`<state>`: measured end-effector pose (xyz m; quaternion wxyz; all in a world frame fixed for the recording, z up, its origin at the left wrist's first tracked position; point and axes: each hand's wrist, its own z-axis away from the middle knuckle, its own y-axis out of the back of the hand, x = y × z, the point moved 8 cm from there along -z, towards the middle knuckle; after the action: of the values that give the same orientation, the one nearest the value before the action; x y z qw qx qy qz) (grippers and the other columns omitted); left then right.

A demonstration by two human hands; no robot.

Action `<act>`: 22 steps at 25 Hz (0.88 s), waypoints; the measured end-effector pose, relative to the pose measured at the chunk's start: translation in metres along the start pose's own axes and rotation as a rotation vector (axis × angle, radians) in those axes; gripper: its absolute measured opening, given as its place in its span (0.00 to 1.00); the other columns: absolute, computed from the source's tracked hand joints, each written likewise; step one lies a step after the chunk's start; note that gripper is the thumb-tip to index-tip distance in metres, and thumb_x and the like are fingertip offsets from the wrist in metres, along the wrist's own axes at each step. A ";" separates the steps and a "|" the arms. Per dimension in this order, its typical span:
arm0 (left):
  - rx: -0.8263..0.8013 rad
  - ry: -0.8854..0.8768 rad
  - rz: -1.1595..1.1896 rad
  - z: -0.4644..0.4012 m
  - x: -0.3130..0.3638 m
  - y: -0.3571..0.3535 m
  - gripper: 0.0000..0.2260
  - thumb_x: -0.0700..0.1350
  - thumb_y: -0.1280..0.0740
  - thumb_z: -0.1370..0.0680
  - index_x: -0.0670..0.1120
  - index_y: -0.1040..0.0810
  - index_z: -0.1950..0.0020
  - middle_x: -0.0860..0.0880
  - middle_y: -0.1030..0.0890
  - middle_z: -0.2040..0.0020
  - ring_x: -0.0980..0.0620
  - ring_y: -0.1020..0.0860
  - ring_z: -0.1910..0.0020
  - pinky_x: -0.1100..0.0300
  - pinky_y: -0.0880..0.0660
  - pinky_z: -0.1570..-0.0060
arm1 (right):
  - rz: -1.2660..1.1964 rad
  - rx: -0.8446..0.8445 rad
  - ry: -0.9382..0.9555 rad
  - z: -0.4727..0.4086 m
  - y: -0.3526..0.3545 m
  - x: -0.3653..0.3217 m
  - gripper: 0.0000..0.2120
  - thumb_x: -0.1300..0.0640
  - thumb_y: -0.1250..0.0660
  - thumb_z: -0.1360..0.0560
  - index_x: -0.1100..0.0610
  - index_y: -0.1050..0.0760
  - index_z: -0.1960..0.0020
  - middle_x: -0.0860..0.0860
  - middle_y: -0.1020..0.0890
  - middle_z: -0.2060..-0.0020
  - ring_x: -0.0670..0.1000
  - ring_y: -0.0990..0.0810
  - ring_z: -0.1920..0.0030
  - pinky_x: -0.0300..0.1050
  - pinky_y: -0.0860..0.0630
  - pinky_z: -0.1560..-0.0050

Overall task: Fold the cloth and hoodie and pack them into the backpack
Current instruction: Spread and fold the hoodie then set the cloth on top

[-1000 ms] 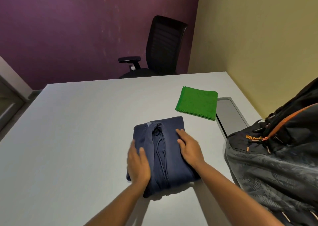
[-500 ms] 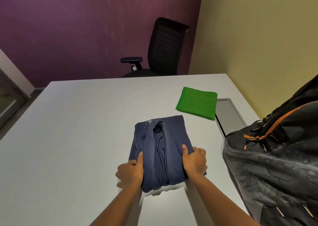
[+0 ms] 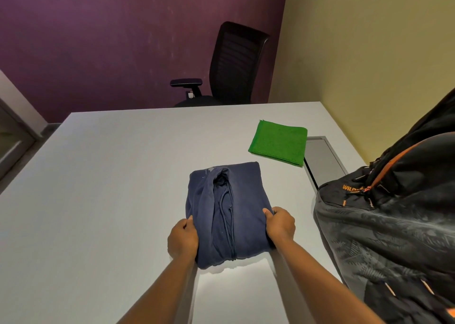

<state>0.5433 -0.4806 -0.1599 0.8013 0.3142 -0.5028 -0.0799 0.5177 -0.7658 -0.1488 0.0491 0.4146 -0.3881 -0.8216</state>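
Noted navy hoodie (image 3: 227,212), folded, on worktop (image 3: 110,188). Left hand (image 3: 182,240) gripped its left edge, right hand (image 3: 280,223) its right edge. Folded green cloth (image 3: 278,142) beyond; backpack (image 3: 394,230) at right, near hoodie.

Left hand (image 3: 182,240) and right hand (image 3: 280,224) curled, forearms extended forward.

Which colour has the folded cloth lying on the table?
Bright green cloth, seen best in the head view.
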 end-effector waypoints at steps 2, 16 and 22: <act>0.009 -0.025 -0.065 -0.001 0.009 0.003 0.13 0.45 0.43 0.19 0.43 0.28 0.62 0.46 0.24 0.62 0.46 0.27 0.60 0.56 0.31 0.60 | 0.077 0.055 0.027 0.002 0.006 -0.006 0.10 0.53 0.38 0.22 0.57 0.29 0.58 0.57 0.23 0.52 0.58 0.25 0.51 0.45 0.31 0.54; -0.071 -1.083 -0.777 0.033 0.112 -0.080 0.25 0.60 0.61 0.19 0.55 0.48 0.24 0.48 0.52 0.22 0.50 0.61 0.24 0.34 0.53 0.33 | 0.504 -0.165 0.800 0.026 -0.044 -0.050 0.43 0.29 0.75 0.33 0.51 0.61 0.24 0.46 0.59 0.25 0.44 0.63 0.27 0.51 0.66 0.27; -0.043 -0.980 -0.905 0.019 0.120 -0.097 0.37 0.65 0.52 0.26 0.45 0.51 0.24 0.41 0.50 0.24 0.43 0.52 0.24 0.31 0.53 0.34 | -0.024 0.019 0.701 -0.012 0.022 -0.066 0.24 0.56 0.46 0.25 0.55 0.35 0.29 0.50 0.29 0.31 0.52 0.29 0.33 0.43 0.37 0.32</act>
<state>0.6033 -0.6185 -0.1208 0.3736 0.4056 -0.6256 -0.5519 0.5644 -0.7618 -0.0952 0.1659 0.6763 -0.3504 -0.6264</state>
